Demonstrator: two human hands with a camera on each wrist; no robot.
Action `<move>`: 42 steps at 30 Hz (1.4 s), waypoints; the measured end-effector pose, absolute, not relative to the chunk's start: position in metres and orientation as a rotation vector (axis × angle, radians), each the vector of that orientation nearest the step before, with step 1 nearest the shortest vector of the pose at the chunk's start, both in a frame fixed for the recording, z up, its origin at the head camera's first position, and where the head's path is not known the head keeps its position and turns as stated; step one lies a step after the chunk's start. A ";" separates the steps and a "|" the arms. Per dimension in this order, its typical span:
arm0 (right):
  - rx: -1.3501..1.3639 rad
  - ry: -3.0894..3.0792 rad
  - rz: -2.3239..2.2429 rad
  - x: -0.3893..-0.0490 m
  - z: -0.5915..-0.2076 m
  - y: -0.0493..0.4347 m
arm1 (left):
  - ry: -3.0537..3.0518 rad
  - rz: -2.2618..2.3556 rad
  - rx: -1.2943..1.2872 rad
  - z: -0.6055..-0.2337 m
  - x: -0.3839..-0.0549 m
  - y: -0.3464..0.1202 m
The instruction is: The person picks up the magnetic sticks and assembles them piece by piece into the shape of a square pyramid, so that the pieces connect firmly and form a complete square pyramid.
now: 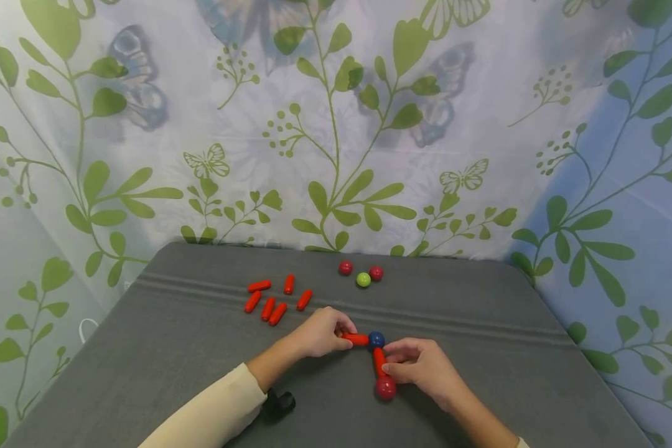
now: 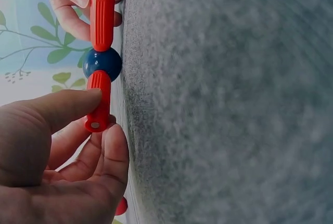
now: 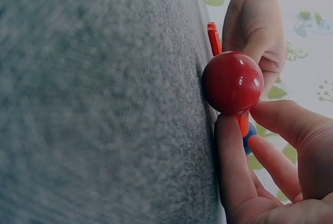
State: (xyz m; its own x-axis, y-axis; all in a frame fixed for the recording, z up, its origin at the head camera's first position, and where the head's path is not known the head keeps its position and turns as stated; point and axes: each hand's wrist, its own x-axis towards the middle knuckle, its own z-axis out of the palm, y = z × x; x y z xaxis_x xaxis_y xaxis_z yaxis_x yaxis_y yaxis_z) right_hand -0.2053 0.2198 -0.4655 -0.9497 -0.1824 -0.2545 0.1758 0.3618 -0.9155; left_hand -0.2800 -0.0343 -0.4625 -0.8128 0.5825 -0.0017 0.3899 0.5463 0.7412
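Between thumb and fingers, my left hand (image 1: 320, 331) pinches a red ridged rod (image 1: 357, 339), whose far end meets a blue ball (image 1: 376, 339). A small silvery disc shows on the rod's near end (image 2: 95, 125) in the left wrist view. From the blue ball a second red rod (image 1: 379, 362) runs toward me to a larger-looking red ball (image 1: 385, 388). My right hand (image 1: 425, 368) holds this second rod by its sides, close to the red ball. In the right wrist view, the red ball (image 3: 232, 83) hides most of that rod.
Several loose red rods (image 1: 269, 308) lie on the grey table (image 1: 459, 311) at the back left. Two red balls (image 1: 345, 267) and a green ball (image 1: 363, 280) sit near the back edge. A black object (image 1: 280, 404) lies by the left sleeve. Patterned cloth (image 1: 336, 155) hangs behind.
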 end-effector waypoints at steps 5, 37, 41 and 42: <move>-0.026 2.291 -1.625 -0.206 -0.464 0.220 | 2.553 1.097 0.804 -0.462 -0.280 -0.032; -0.100 2.276 -1.658 -0.208 -0.465 0.216 | 2.504 1.121 0.736 -0.460 -0.282 -0.032; -0.103 2.331 -1.681 -0.214 -0.468 0.218 | 2.500 1.129 0.734 -0.461 -0.283 -0.034; -0.098 2.348 -1.687 -0.216 -0.469 0.219 | 2.498 1.132 0.734 -0.462 -0.284 -0.034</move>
